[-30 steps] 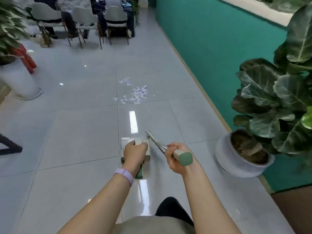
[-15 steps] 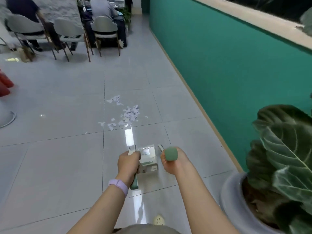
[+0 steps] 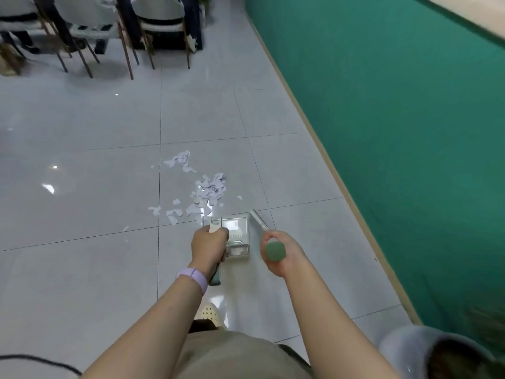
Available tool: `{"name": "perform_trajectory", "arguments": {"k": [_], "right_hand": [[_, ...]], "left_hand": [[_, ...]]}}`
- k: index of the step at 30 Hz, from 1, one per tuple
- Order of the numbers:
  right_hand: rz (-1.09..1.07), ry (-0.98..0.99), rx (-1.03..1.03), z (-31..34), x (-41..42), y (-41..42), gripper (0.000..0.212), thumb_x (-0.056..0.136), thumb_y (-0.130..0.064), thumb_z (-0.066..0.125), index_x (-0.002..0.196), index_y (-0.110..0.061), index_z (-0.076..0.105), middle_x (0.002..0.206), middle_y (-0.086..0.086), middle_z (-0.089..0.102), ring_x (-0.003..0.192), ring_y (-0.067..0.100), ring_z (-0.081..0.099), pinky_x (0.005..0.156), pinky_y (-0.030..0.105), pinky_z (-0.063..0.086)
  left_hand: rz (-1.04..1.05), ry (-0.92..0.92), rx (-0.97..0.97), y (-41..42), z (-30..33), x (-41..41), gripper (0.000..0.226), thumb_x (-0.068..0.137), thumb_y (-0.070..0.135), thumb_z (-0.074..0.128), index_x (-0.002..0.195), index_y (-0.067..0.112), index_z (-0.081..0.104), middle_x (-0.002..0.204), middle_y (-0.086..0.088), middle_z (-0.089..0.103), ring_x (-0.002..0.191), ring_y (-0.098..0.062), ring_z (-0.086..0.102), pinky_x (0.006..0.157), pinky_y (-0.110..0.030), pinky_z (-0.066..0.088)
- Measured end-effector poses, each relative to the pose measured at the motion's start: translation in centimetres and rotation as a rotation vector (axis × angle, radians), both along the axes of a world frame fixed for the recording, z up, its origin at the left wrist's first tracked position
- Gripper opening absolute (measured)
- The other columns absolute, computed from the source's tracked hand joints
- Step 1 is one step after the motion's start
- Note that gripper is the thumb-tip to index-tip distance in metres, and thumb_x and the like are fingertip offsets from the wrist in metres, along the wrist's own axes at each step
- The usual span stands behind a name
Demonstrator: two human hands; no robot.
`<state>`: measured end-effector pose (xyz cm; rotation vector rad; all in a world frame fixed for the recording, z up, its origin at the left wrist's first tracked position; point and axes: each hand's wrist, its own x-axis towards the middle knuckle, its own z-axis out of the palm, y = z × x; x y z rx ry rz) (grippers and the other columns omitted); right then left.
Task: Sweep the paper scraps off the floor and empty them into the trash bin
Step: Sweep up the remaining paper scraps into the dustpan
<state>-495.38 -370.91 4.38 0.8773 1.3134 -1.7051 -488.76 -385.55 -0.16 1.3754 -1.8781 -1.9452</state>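
A: White scraps (image 3: 203, 191) on floor (image 3: 82, 255), just beyond dustpan (image 3: 232, 236). Left hand (image 3: 209, 243) fingers curl round its handle; right hand (image 3: 282, 251) grips broom (image 3: 274, 250).

B: Risk?

A: Hard strokes likely scatter light scraps past dustpan.

We see 2 bare forearms, no sleeves; lilac wristband (image 3: 193, 277) on our left wrist, khaki-grey top (image 3: 232, 354), dark trousers (image 3: 203, 326), 1 cream perforated clog (image 3: 210, 313).
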Motion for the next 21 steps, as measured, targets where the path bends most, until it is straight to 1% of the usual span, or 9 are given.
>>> {"name": "perform_trajectory", "arguments": {"k": [3,5,8,10,12,15,17,19,21], "right_hand": [[-0.057,0.010,-0.052,-0.4,-4.8,-3.3,0.015,0.080,0.002,0.056,0.071,-0.010,0.055,0.056,0.004,0.056,0.035,0.013,0.051,0.036,0.020,0.043],[-0.109,-0.008,-0.098,-0.5,-7.5,-5.5,0.009,0.081,-0.003,0.061,0.086,-0.011,0.059,0.063,0.005,0.060,0.040,0.012,0.054,0.038,0.019,0.047],[-0.059,-0.072,-0.075,-1.4,-11.0,-8.2,0.023,0.087,-0.011,0.067,0.108,-0.010,0.058,0.073,0.009,0.063,0.049,0.015,0.059,0.045,0.022,0.053],[-0.031,-0.117,0.000,-2.0,-14.1,-9.4,0.016,0.094,-0.010,0.061,0.109,-0.007,0.055,0.074,0.011,0.058,0.040,0.017,0.054,0.041,0.023,0.051],[-0.069,-0.156,0.020,-2.7,-17.7,-9.9,0.014,0.094,-0.009,0.057,0.108,-0.011,0.052,0.068,0.006,0.051,0.034,0.014,0.046,0.037,0.019,0.046],[-0.072,-0.153,-0.025,-3.3,-23.2,-11.2,0.012,0.089,-0.009,0.059,0.089,-0.013,0.048,0.064,-0.003,0.044,0.032,0.010,0.043,0.034,0.016,0.041],[-0.121,-0.144,-0.027,-4.3,-26.4,-13.8,0.013,0.090,-0.006,0.055,0.083,-0.012,0.046,0.060,-0.001,0.042,0.031,0.011,0.043,0.033,0.016,0.040],[-0.120,-0.134,0.011,-5.8,-29.0,-16.8,0.007,0.091,-0.003,0.051,0.089,-0.009,0.049,0.063,0.004,0.045,0.039,0.014,0.048,0.034,0.018,0.042],[-0.114,-0.193,0.003,-7.0,-31.4,-19.4,0.009,0.090,-0.004,0.057,0.096,-0.007,0.052,0.076,0.008,0.054,0.057,0.018,0.056,0.040,0.021,0.049]], "left_hand": [[-0.015,-0.020,-0.015,-4.2,0.5,-5.3,0.011,0.067,0.016,0.054,0.069,0.015,0.043,0.058,-0.008,0.044,0.051,-0.025,0.044,0.052,-0.032,0.039],[-0.042,-0.040,-0.033,-6.5,0.9,-8.2,0.011,0.067,0.019,0.055,0.071,0.014,0.047,0.060,-0.009,0.048,0.053,-0.026,0.047,0.051,-0.031,0.041],[-0.047,-0.036,-0.019,-8.9,1.4,-11.3,0.007,0.075,0.012,0.054,0.071,0.012,0.048,0.064,-0.010,0.049,0.052,-0.026,0.043,0.041,-0.024,0.038],[-0.036,-0.039,-0.011,-10.4,1.0,-12.9,0.012,0.077,0.010,0.053,0.069,0.015,0.047,0.065,-0.011,0.051,0.055,-0.026,0.042,0.041,-0.024,0.038],[-0.027,-0.048,-0.024,-11.5,0.1,-14.1,0.021,0.079,0.010,0.053,0.067,0.021,0.041,0.065,-0.011,0.051,0.058,-0.025,0.041,0.044,-0.026,0.039],[-0.006,-0.075,-0.047,-13.3,-1.1,-16.1,0.018,0.079,0.009,0.054,0.068,0.017,0.043,0.064,-0.008,0.046,0.061,-0.025,0.039,0.042,-0.026,0.037],[0.023,-0.106,-0.041,-14.6,-1.9,-17.7,0.020,0.082,0.009,0.056,0.068,0.020,0.046,0.065,-0.008,0.051,0.061,-0.026,0.042,0.043,-0.027,0.038],[0.058,-0.130,-0.020,-16.1,-2.7,-19.9,0.014,0.083,0.009,0.057,0.072,0.018,0.054,0.064,-0.006,0.052,0.060,-0.026,0.043,0.044,-0.027,0.039],[0.110,-0.163,-0.011,-17.8,-3.2,-22.4,0.012,0.078,0.012,0.057,0.069,0.017,0.051,0.063,-0.005,0.049,0.059,-0.025,0.041,0.045,-0.028,0.038]]}}
